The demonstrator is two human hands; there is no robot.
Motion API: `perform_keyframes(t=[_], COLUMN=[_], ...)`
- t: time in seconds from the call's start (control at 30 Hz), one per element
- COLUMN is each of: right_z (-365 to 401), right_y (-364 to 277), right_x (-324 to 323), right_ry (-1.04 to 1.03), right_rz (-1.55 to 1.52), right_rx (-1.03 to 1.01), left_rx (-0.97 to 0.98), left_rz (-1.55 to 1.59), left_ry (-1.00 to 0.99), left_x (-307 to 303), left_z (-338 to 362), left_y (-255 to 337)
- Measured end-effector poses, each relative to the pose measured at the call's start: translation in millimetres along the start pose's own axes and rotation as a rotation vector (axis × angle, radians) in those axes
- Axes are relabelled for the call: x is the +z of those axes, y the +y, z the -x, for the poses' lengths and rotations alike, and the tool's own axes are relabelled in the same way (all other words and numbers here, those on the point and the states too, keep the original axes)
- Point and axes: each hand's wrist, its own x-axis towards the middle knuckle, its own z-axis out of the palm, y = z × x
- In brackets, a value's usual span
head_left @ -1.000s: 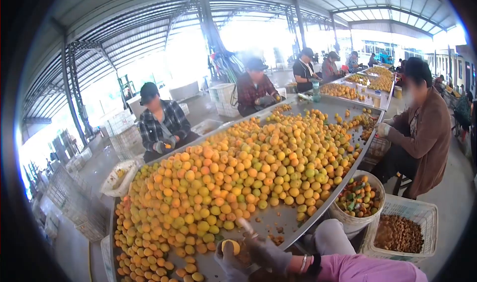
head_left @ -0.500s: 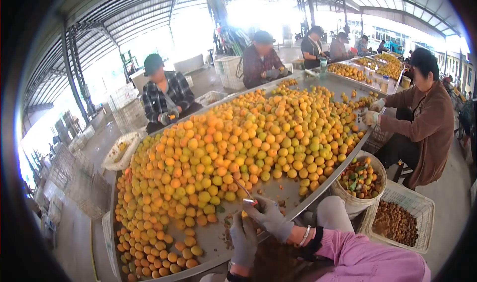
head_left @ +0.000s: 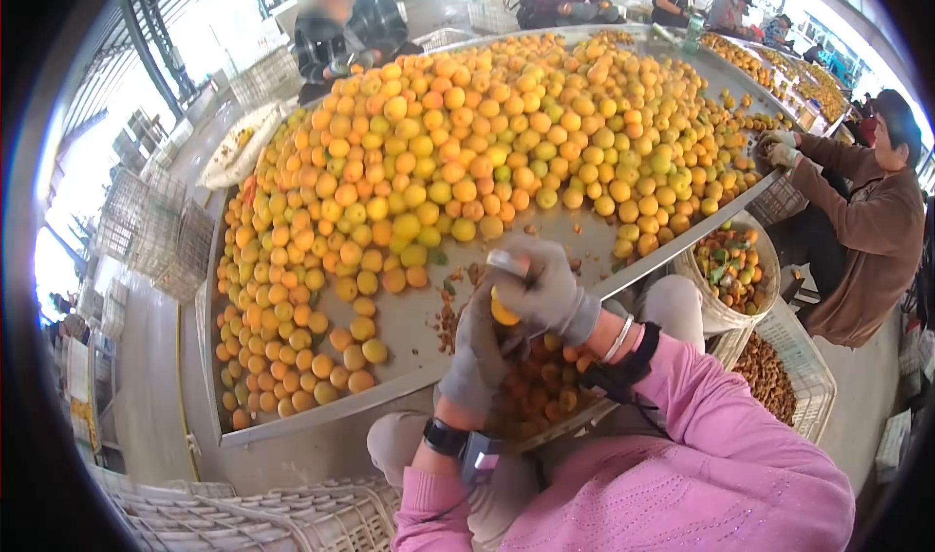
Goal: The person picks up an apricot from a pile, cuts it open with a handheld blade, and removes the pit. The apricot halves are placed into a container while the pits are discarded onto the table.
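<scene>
Left hand (head_left: 477,352), right hand (head_left: 547,294), one apricot (head_left: 502,312)

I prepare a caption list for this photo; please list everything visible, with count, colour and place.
apricots: very many, yellow-orange, heaped on table
table: one, grey metal, centre
bucket: one, white, right of table, fruit inside
pit crate: one, white, brown pits inside, beside bucket
cut halves: many, orange, below table edge
white crates: several, bottom left
co-workers: several; one in brown at right, others at far side
held apricot: one, yellow, between the hands
small tool: one, silvery, blurred
left hand: grey glove, grip on held apricot
right hand: grey glove, grip on small tool
</scene>
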Motion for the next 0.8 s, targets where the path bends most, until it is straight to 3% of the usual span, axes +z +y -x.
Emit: perform_keyframes(t=[0.03, 0.07, 0.1, 0.13, 0.17, 0.2, 0.23, 0.27, 0.3, 0.33, 0.37, 0.4, 0.47, 0.5, 0.53, 0.6, 0.63, 0.7, 0.8], right_z=[1.5, 3.7, 16.1, 23.9, 31.0, 37.0, 40.0, 45.0, 45.3, 44.7, 44.6, 43.6, 48.7, 58.6, 58.7, 61.3, 64.6, 67.9, 62.9], right_y=[6.3, 14.9, 42.2, 47.2, 52.1, 56.1, 58.4, 60.1, 54.1, 48.3, 42.6, 36.8, 30.9, 35.4, 26.4, 8.3, 19.1, 26.3, 14.8], right_x=[1.5, 3.1, -1.7, -1.9, -2.3, -2.7, -3.3, -5.3, -9.1, -15.0, -28.6, -37.0, -48.6, -46.9, -48.0, -46.5, -31.3, -23.5, -20.3], right_ry=[0.083, 0.176, 0.02, 0.022, 0.061, 0.102, 0.108, 0.112, 0.088, 0.058, -0.022, -0.022, -0.145, -0.128, -0.136, -0.102, 0.066, 0.115, 0.2], right_rz=[-0.357, -0.71, -0.062, -0.06, -0.461, -0.865, -1.074, -1.075, -0.733, -0.39, -0.189, -0.188, 0.053, 0.042, 0.033, -0.286, -0.588, -0.565, -0.529], right_rx=[0.395, 0.791, 0.084, 0.095, 0.348, 0.598, 0.568, 0.583, 0.413, 0.243, 0.268, 0.293, 0.16, 0.16, 0.184, 0.829, 0.663, 0.733, 0.715], left_rx=[-0.293, -0.31, -0.146, 0.021, 0.191, 0.183, 0.057, -0.073, -0.089, -0.255, -0.425, -0.45, -0.169, -0.083, -0.108, -0.049, -0.086, 0.009, -0.084], left_rz=[0.481, 0.483, 0.385, 0.286, -0.081, -0.078, 0.157, 0.391, 0.392, 0.483, 0.576, 0.584, 0.1, -0.2, -0.195, -0.456, -0.458, -0.261, -0.07], left_ry=[-0.048, -0.04, -0.061, -0.085, -0.146, -0.148, -0.157, -0.159, -0.152, -0.213, -0.273, -0.269, -0.231, -0.229, -0.224, -0.087, -0.084, 0.009, 0.063], left_x=[-6.6, -9.0, -1.4, 3.2, -5.6, -3.1, 1.6, 4.5, 0.9, -5.6, -7.6, -3.9, 5.1, 5.8, 8.9, 13.7, 14.2, 16.2, 20.8], left_z=[-12.5, -11.0, -6.5, -3.8, -7.5, -7.3, -6.8, -5.3, -2.9, -1.2, 0.5, 2.6, 7.6, 8.1, 5.8, 3.9, 3.3, 2.0, 3.2], left_y=[-10.5, -21.6, -14.6, -11.9, -22.3, -19.2, -11.0, -5.3, -2.4, 0.0, -0.2, -4.3, -14.5, -15.4, -18.9, -29.5, -34.9, -44.2, -27.2])
